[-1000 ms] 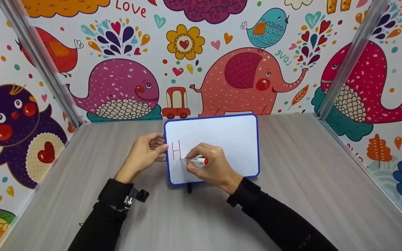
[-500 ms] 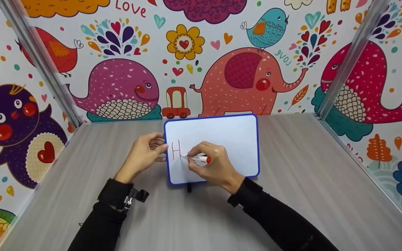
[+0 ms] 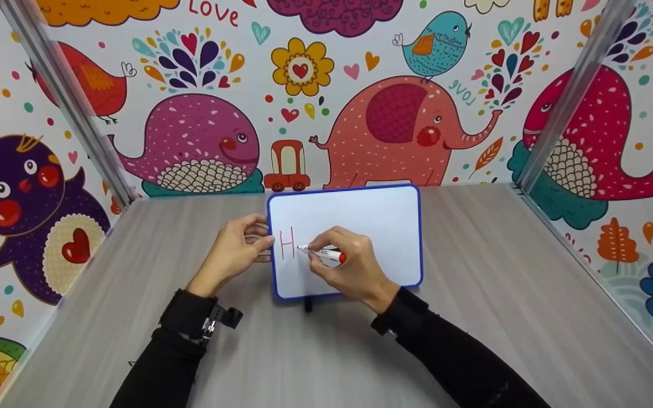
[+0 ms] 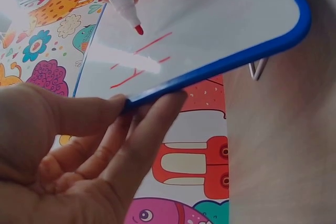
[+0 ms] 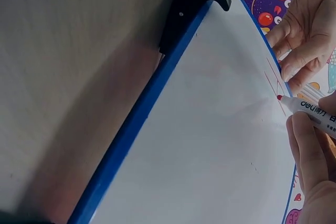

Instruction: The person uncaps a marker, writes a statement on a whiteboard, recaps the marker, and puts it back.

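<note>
A whiteboard point(image 3: 360, 221) with a blue frame leans upright on the table, tilted back. Near its left side stands a red letter H point(image 3: 287, 243). My left hand point(image 3: 233, 249) pinches the left edge of the frame, thumb point(image 4: 89, 114) on the front and fingers behind. In my right hand point(image 3: 352, 266) is a white marker point(image 5: 315, 113) with a red tip, held between thumb and fingers. The tip points at the board just right of the H; whether it touches the surface I cannot tell. The right palm hides part of the lower board.
A black support piece point(image 5: 194, 9) sits at the board's bottom edge, and a thin metal leg point(image 4: 257, 69) shows behind it. The grey wood-grain table point(image 3: 502, 294) runs to patterned walls point(image 3: 202, 45) with metal corner posts point(image 3: 576, 90).
My right hand has moved slightly up and right, lifting the marker tip from the foot of the H's right stroke to just right of the letter. The left hand stays put.
</note>
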`<state>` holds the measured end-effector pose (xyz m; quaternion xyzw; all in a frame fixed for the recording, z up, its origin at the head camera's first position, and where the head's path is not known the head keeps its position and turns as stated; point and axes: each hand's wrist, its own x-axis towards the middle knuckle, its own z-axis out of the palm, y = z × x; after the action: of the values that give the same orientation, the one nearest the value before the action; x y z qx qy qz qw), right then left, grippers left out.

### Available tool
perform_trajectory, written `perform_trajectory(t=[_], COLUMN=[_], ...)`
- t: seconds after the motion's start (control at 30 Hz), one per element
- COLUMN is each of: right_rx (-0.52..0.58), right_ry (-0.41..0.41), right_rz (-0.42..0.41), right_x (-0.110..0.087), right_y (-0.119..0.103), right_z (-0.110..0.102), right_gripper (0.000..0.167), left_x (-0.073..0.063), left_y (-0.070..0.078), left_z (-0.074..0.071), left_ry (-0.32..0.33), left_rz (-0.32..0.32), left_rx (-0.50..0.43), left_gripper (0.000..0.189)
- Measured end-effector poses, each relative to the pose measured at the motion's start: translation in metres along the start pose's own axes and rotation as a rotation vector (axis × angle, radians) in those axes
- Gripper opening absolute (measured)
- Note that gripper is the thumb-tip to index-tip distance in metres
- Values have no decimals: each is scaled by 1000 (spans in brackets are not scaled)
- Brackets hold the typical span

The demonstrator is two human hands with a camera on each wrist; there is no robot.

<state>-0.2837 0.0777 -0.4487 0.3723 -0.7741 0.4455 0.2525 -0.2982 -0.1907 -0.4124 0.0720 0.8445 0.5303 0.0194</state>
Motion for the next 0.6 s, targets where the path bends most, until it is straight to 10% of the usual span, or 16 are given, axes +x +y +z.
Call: perform_trajectory(t=[0.6], right_rx=[-17], right_ry=[2], right_rz=[-5], right_x=[-1], right_y=[1], right_z=[-4], right_gripper=[15], left_x=[-1], left_y=[0], left_z=[-1], left_ry=[-7], left_rz=[21], left_rx=[-22], left_gripper=[45])
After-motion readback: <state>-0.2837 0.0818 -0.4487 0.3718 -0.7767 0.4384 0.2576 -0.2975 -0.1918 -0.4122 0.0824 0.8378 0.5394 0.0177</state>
